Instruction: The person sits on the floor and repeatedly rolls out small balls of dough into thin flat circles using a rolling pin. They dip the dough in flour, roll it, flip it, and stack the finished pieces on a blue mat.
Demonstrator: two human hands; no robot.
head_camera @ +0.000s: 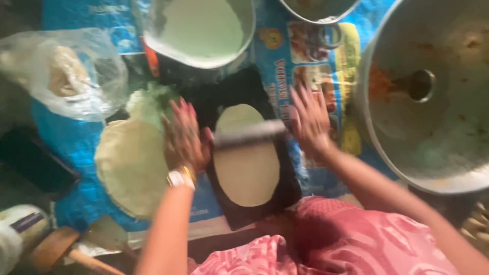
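Dough disc [246,163] sits oval and flat on a dark square rolling board [285,191], centre of the head view, just ahead of the person's lap in pink patterned cloth [336,244]. Biggest item around: large metal pan [433,168] at right, tilted toward camera, orange residue inside, hole in the middle. Blue printed sack [76,147] is spread on the floor as a mat under everything; it has a panel with yellow border and food pictures between board and pan, and pale lettering along its top-left edge, too blurred to make out. Metal pot of white flour [204,30] stands above the board, second metal vessel [318,10] just right of it. Stack of rolled flatbreads [130,168] lies left of the board, with a greenish lump at its upper end. Clear plastic bag [66,71] with something pale in it, top left. Rolling pin [249,133] lies across the disc's upper third. Left hand [184,138] and right hand [309,121] are both flat-palmed, fingers spread, pressing on the pin ends, not gripping. Judgement: even pressure both sides, short strokes, turn the disc to round out the oval. Heavy motion blur.
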